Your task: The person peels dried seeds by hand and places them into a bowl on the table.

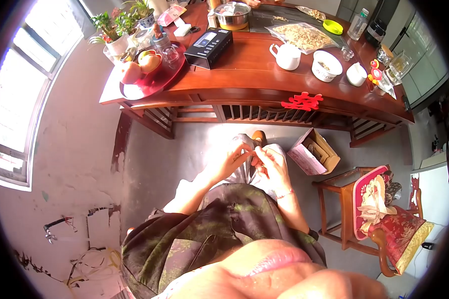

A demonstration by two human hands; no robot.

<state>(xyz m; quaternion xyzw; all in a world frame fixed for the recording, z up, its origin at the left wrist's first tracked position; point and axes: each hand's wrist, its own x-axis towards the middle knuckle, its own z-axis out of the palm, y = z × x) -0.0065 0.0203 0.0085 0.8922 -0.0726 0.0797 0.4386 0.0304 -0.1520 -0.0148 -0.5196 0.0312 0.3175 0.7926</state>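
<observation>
My left hand [236,155] and my right hand [271,163] meet over my lap, fingertips almost touching. The fingers of both are pinched together, and whatever lies between them is too small to make out. A red string bracelet [285,194] circles my right wrist. Beneath the hands are my grey trousers [244,172] and a brown shoe [259,137]. A dark camouflage jacket [224,214] covers my body below the wrists.
Ahead stands a wooden table [249,67] with a black box [210,47], a white teapot [287,56], a white bowl [327,67], a bag of dried pieces [304,37] and a fruit tray [177,70]. An open carton [312,154] and a wooden chair [346,209] are at right.
</observation>
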